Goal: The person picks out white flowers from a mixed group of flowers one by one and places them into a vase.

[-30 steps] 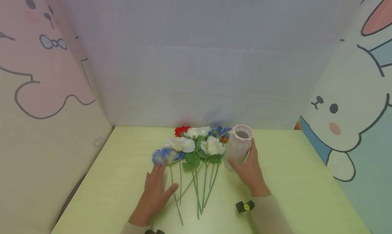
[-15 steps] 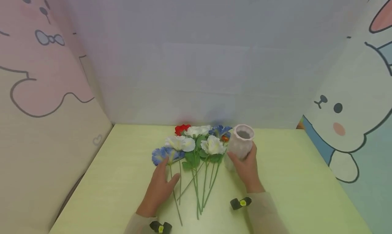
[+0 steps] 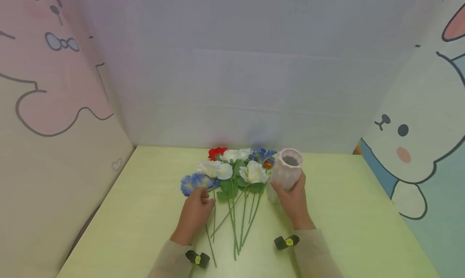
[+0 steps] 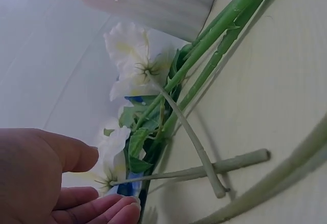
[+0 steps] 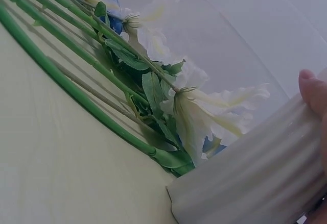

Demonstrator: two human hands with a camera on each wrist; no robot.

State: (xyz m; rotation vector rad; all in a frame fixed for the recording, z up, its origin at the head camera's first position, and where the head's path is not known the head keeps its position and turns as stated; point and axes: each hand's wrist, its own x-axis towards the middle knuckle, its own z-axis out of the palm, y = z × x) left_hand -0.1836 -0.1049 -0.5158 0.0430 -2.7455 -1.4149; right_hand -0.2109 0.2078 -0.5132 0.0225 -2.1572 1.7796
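Note:
My right hand [image 3: 296, 203] grips the side of a pale pink fluted vase [image 3: 285, 177], which stands upright with its mouth up. The vase [image 5: 255, 178] also shows in the right wrist view, with fingers round it. My left hand [image 3: 194, 213] hovers over the stem of a blue artificial flower [image 3: 190, 184] at the left of the bunch. In the left wrist view a gap shows between the thumb [image 4: 76, 152] and the bent fingers, with nothing held there. Part of the blue flower's stem is hidden beneath this hand.
White flowers [image 3: 254, 173], a red flower [image 3: 216, 153] and another blue flower [image 3: 262, 155] lie on the pale yellow table [image 3: 345, 209], green stems [image 3: 234, 229] toward the front. A grey wall cloth [image 3: 232, 88] rises behind; printed panels [image 3: 414, 161] flank both sides.
My left hand has moved rightward from the blue petals to over the stem, and its fingers have bent inward. The right hand has kept its grip on the vase, which has barely shifted.

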